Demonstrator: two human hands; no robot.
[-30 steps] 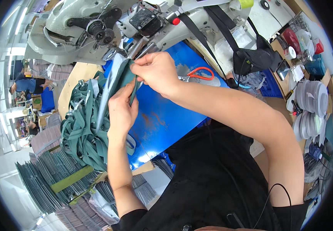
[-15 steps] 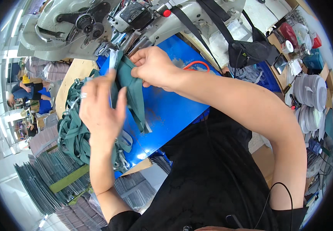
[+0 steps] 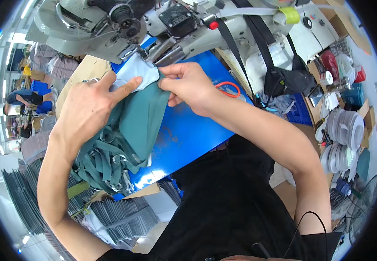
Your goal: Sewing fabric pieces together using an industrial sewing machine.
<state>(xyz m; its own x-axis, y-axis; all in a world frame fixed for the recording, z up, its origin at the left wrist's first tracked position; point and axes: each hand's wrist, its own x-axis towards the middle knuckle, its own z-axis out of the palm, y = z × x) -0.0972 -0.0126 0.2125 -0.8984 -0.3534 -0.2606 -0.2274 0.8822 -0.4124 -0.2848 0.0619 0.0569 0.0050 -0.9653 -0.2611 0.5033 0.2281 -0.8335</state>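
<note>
Head view: the step in hand appears to be positioning a green fabric panel (image 3: 143, 119) at the working end of a sewing machine (image 3: 66, 37). The panel lies on the near side of the machine's metal guides (image 3: 169, 52), above the left part of a blue work surface (image 3: 177, 132); a pale cloth section (image 3: 134, 71) covers its far end, and whether this is a separate layer or the panel's reverse cannot be told. The left hand (image 3: 86, 102) lies over the left side of the cloth, thumb spread wide from the index finger and resting on the pale section; the other fingertips are hidden, so their grip cannot be told. The right hand (image 3: 188, 87) holds thumb and index finger narrow, apparently pinching the panel's right edge. The next move likely calls for flush layers, a flat edge and fingertips clear of the mechanism. The panel is matte, pliant and smooth, draping to a near corner; the pale section is thin and softly creased. Flat green straps (image 3: 103, 167) lie looped and tangled to the near left. The work surface is glossy with brownish scuffs; scissors with a rounded orange handle (image 3: 227, 83) lie to the right.
</note>
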